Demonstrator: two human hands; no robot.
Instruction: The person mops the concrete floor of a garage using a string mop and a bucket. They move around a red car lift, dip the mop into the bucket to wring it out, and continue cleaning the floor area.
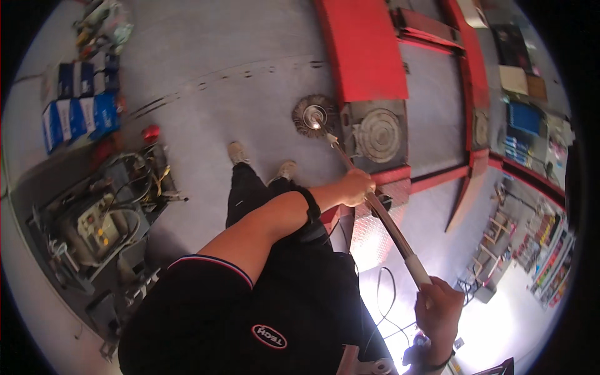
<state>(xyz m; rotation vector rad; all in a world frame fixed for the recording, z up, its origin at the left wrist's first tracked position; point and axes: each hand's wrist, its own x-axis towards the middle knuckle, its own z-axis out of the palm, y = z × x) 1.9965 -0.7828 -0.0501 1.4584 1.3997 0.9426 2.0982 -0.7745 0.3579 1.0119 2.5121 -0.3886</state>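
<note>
The person held a long-handled mop (pixel 391 225) slantwise, from the upper centre of the frame down to the lower right. Its round dark grey fringed head (pixel 304 127), with a shiny metallic middle, was on the smooth grey floor (pixel 250 106) in the upper centre. This head lay just beside the long red metal platform (pixel 365 53); whether the two touched, I cannot tell.

The left hand (pixel 356 187), near the middle of the frame, was clasped around the brownish pole. The right hand (pixel 439 307), in the lower right, was closed around the pale upper end of the same pole, and a dark band (pixel 447 362) was on its wrist.

Right of the mop head, a round grey metal plate (pixel 379 134) was set in the platform. Two light-coloured shoes (pixel 237 152) stood on the floor, left of the left hand. In the upper left were blue and white cardboard boxes (pixel 78 119), and below them a dark metal machine with hoses (pixel 100 228). A thin black cable (pixel 394 294) curved between the person's dark clothing (pixel 306 287) and the right hand.
</note>
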